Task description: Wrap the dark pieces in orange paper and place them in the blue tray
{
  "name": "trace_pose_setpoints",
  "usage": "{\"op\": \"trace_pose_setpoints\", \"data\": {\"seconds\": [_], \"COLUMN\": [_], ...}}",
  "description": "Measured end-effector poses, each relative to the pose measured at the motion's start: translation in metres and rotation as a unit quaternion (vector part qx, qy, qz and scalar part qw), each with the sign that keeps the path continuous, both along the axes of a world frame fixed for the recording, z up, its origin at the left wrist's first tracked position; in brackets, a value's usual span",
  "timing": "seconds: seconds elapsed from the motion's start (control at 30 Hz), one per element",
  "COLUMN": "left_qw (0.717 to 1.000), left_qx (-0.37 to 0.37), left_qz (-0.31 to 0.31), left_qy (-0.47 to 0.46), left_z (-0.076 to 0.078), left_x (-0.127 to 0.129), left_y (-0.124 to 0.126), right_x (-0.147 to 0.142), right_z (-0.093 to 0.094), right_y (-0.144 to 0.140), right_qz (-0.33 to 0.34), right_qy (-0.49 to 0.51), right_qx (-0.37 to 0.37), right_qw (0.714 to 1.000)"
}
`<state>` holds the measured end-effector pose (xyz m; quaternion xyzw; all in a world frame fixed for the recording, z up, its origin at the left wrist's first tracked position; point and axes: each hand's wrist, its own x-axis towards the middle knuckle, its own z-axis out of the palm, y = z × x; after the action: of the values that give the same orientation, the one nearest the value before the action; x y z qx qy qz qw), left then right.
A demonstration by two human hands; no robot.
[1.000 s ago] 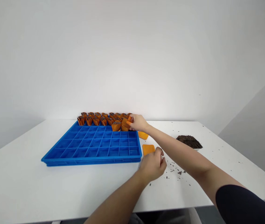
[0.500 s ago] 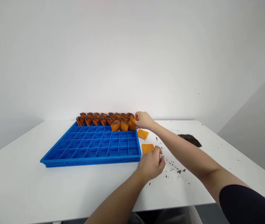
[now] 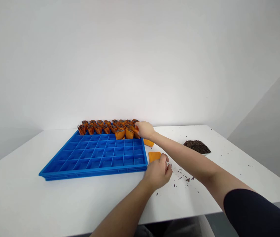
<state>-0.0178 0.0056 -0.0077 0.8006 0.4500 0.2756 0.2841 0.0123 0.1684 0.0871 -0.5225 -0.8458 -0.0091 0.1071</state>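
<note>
While your right hand (image 3: 145, 129) pinches an orange pouch (image 3: 137, 134) at the tray (image 3: 95, 173), its back looks filled, nearer compartments (image 3: 105, 162) not; left hand (image 3: 156, 172) curled, contents unclear.

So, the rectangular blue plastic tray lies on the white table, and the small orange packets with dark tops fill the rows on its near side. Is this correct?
Not quite: the small orange packets with dark tops are in the rows on the far side, as the head view shows. The rectangular blue plastic tray does lie on the white table.
</note>
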Motion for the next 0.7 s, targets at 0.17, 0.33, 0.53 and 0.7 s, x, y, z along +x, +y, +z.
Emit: {"op": "trace_pose_setpoints", "data": {"seconds": [0.17,0.33,0.53,0.7], "left_qw": [1.0,1.0,1.0,1.0], "left_qx": [0.005,0.0,0.008,0.002], "left_qz": [0.003,0.001,0.001,0.009], "left_qy": [0.008,0.011,0.017,0.023], "left_z": [-0.002,-0.004,-0.007,-0.006], "left_x": [0.002,0.002,0.003,0.004], "left_y": [0.0,0.0,0.001,0.002], "right_x": [-0.001,0.002,-0.003,-0.008], "right_z": [0.001,0.005,0.011,0.011], "right_y": [-0.002,-0.004,-0.008,-0.011], "right_qz": [0.028,0.023,0.013,0.002], "right_qy": [-0.047,-0.078,-0.104,-0.107], "right_qx": [0.028,0.025,0.021,0.023], "right_qw": [0.998,0.996,0.994,0.994]}}
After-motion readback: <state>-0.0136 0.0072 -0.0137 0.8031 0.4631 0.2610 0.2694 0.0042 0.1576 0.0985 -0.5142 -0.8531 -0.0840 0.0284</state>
